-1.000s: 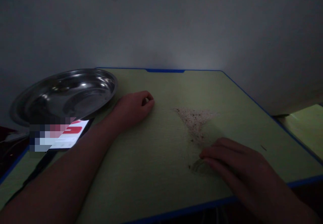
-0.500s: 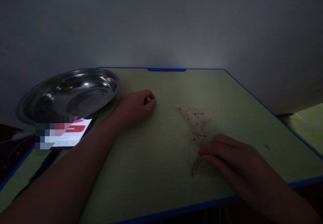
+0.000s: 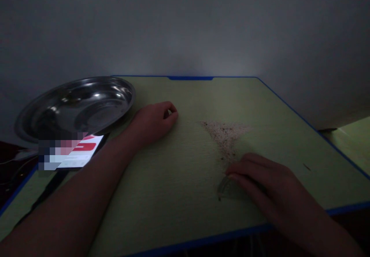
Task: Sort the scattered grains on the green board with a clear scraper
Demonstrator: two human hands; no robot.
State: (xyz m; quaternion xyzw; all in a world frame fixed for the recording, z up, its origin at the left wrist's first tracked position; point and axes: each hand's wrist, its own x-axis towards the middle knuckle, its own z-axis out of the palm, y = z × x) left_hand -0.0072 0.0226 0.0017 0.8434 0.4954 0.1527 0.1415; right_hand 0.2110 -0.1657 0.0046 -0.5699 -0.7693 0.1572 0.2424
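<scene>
Two bare hands are at the counter (image 3: 173, 199), and the right hand (image 3: 268, 183) is the nearer to a heap of pale grains (image 3: 225, 135) flecked with dark bits. Its grip is closed on a clear curved piece (image 3: 227, 188), pinched between thumb and fingers; the rounded edge shows to the left of the fingertips, and part of the rest is hidden by the hand. I cannot tell whether the piece touches the surface all along. From this grip the heap lies straight beyond the fingertips — a wedge, broad on its far side, with its narrow tail running down toward them. One dark speck (image 3: 219, 199) lies just beside the clear curved piece.

The left hand (image 3: 154, 122) rests to the left of the heap, apart from it, its fingers loosely curled with a small gap inside the thumb; I cannot tell whether the palm hides anything. Left of it are a shiny metal basin (image 3: 43, 114) and a lit phone (image 3: 82, 154) — and beyond the right hand, off to its right, lies a thin dark sliver (image 3: 306, 167)
</scene>
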